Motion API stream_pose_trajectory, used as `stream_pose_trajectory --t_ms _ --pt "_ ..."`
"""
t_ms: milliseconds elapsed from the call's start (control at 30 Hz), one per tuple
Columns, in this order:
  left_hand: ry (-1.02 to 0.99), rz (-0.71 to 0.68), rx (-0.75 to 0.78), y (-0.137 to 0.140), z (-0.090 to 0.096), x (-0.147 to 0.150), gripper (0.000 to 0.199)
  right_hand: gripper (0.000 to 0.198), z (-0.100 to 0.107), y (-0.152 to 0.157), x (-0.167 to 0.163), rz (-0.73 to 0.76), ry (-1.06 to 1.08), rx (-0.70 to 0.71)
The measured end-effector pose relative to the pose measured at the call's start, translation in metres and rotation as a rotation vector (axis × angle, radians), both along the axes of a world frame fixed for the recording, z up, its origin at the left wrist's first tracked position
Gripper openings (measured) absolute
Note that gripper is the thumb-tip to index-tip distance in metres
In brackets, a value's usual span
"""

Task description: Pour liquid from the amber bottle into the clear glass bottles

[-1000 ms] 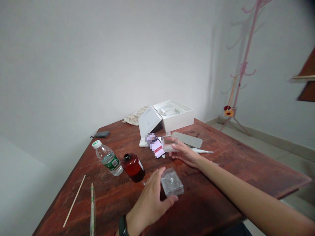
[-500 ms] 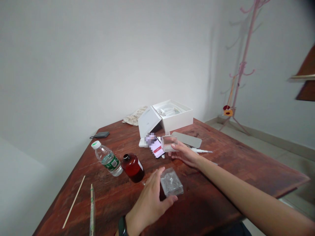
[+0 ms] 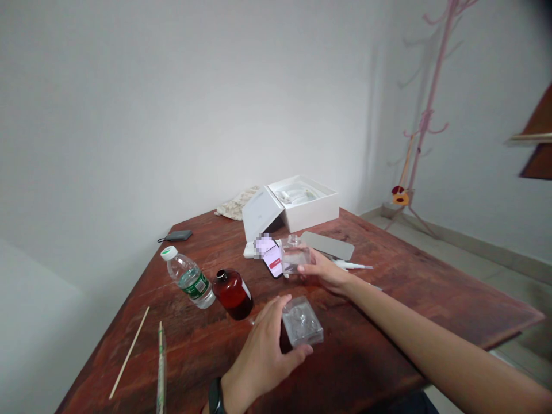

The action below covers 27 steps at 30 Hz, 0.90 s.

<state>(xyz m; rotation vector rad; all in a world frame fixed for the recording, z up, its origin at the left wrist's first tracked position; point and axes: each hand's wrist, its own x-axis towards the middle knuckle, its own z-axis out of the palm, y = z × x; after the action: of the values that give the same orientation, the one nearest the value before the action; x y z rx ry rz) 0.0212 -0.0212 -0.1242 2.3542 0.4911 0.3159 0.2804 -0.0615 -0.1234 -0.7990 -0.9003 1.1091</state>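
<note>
A clear square glass bottle point(image 3: 295, 257) with a threaded, uncapped neck is in my right hand point(image 3: 323, 270), thumb on its near side and the other fingers partly hidden behind. It is held roughly upright near the phone point(image 3: 273, 261). My left hand point(image 3: 269, 345) lies low on the table, thumb and fingers spread around the left side of a clear square block-like container point(image 3: 303, 322). A gap shows between palm and container; the fingertips are close to its corners, and I cannot tell whether they touch. An open brown bottle point(image 3: 233, 294) stands left of this hand.
A capped water bottle point(image 3: 188, 277) is beside the brown one. At left are a thin wooden stick point(image 3: 129, 352) and a wrapped stick point(image 3: 161, 368). Farther back are a white box point(image 3: 311, 213), a grey flat panel point(image 3: 330, 246), a white dropper-like tool point(image 3: 352, 265) and a dark power bank point(image 3: 178, 236).
The clear bottle in my right hand has tilted more upright and shifted slightly left and down. My left hand and the block-like container have barely shifted.
</note>
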Motion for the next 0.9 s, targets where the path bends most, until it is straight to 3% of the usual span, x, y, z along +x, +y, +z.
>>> stream_pose_trajectory --t_ms 900 --pt "-0.021 -0.028 0.001 0.0008 -0.0002 0.0011 0.089 0.063 -0.0018 -0.0036 0.0005 0.077 -0.123 -0.051"
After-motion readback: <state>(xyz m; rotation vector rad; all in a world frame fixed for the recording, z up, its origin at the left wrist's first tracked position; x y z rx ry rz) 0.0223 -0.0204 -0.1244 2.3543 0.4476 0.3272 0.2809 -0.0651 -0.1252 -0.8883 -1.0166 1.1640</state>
